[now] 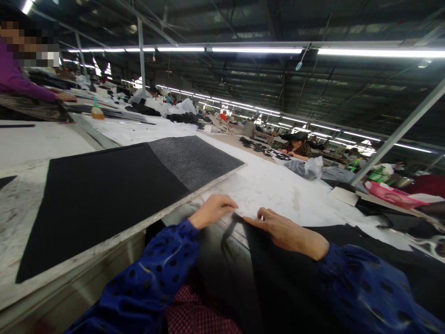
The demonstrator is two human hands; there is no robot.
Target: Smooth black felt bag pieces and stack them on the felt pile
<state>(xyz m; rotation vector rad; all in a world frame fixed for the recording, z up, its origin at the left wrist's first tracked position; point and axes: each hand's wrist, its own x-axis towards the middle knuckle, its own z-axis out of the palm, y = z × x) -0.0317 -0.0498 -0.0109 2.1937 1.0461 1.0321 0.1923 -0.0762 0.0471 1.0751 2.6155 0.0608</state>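
Observation:
A piece of black fabric [288, 283] hangs over the near edge of the white table and spreads to the right. Its corner lies between my two hands. My left hand [214, 209] is closed in a pinch at that corner. Just to the right, my right hand [287, 231] grips the fabric's upper edge, index finger stretched along it and the thumb side raised. On a board to the left lies a flat panel of black cloth [104, 195] joined to a dark grey speckled piece [200, 160]; neither hand touches it.
The white tabletop [271, 185] carries scraps and stains. A bottle with yellowish liquid [97, 110] stands at the far left, near a co-worker's purple sleeve [31, 90]. Scissors [433, 246] lie at the right edge, below a pink package [392, 194]. A metal post [399, 132] slants up on the right.

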